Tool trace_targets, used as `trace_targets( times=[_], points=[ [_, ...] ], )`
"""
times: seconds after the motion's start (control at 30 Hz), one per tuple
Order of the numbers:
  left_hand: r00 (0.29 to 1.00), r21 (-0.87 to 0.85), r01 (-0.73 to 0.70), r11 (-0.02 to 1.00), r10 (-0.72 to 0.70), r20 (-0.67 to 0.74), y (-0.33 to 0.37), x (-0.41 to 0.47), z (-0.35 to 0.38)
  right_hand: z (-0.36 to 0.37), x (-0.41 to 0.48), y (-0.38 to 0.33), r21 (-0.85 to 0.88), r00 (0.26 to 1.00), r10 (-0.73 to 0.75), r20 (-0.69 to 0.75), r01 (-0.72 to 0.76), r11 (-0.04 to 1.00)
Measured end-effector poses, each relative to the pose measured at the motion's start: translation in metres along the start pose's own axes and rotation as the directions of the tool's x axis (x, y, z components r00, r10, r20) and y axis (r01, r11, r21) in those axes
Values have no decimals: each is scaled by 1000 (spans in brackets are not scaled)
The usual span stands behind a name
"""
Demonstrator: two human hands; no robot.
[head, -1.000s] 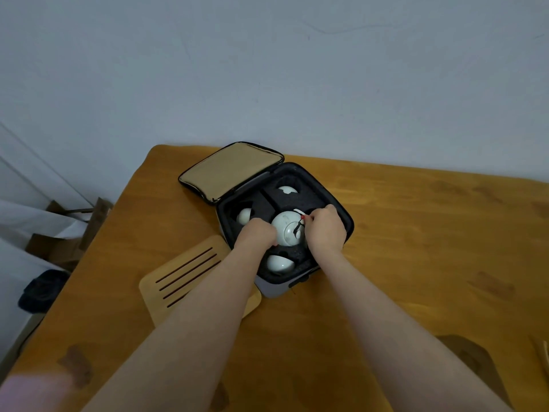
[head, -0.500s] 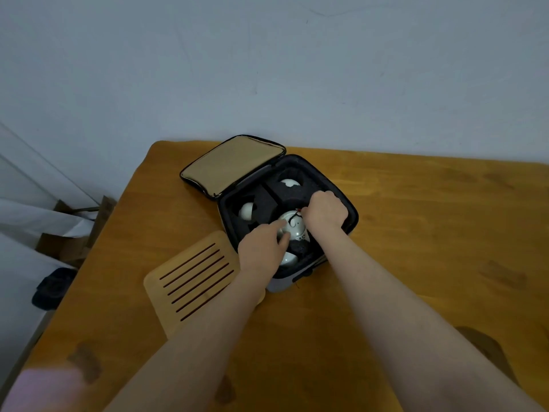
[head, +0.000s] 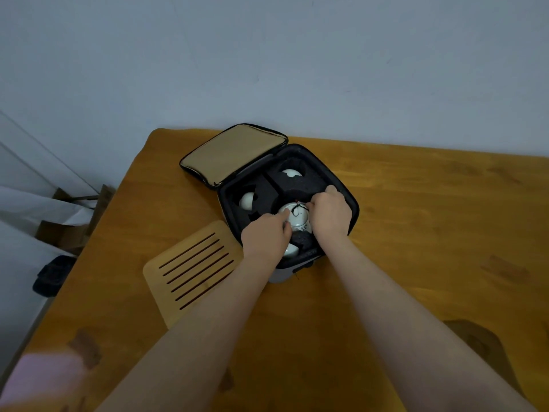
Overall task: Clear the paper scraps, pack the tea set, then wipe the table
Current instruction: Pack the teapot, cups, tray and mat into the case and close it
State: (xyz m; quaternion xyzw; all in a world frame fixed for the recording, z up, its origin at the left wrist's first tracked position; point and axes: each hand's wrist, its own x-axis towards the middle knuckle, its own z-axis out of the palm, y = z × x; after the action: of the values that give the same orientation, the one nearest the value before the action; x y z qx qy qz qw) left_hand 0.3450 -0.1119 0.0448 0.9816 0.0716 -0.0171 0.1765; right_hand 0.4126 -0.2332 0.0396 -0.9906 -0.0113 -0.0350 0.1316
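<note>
In the middle foam well of the open carrying case [head: 352, 203], a white teapot [head: 297, 217] sits upright between both hands, equally near. The left hand [head: 264, 236] curls against its left flank; the right hand [head: 329, 214] pinches by the lid. A slatted bamboo tray [head: 190, 269] lies just left of the case.

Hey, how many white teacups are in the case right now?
3 teacups: one at the far corner, one on the left, one at the near edge, partly under the left hand. The right hand may hide another.
</note>
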Motion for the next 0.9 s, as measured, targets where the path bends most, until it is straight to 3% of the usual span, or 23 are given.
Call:
trace_targets(
  times=[0.2,0.3,0.4,0.47,0.57,0.73,0.9],
  points=[
    [995,-14,-16,1000,18,100,-2,4,-7,-6,0,-7,-77,997,-62,44,66,995],
    [986,-319,-12,948,65,155,-5,-3,-22,-13,-15,-4,4,989,-113,-97,114,993],
    [997,-560,-71,826,82,-6,-20,-24,-43,-21,-45,-8,166,928,-134,-347,201,965],
    [987,-541,-114,833,33,-156,-41,-41,-54,-27,-69,-12,252,907,-153,-392,266,930],
    [978,-523,21,852,-127,-167,-81,-68,-61,-31,-105,-17,360,897,-164,-412,325,875],
    [905,-451,358,818,-423,-49,-148,-110,-51,-22,-158,-37,381,877,-345,-335,461,802],
    [841,-357,525,772,-535,80,-165,-135,-43,2,-181,-60,372,882,-472,7,436,820]
  ],
)
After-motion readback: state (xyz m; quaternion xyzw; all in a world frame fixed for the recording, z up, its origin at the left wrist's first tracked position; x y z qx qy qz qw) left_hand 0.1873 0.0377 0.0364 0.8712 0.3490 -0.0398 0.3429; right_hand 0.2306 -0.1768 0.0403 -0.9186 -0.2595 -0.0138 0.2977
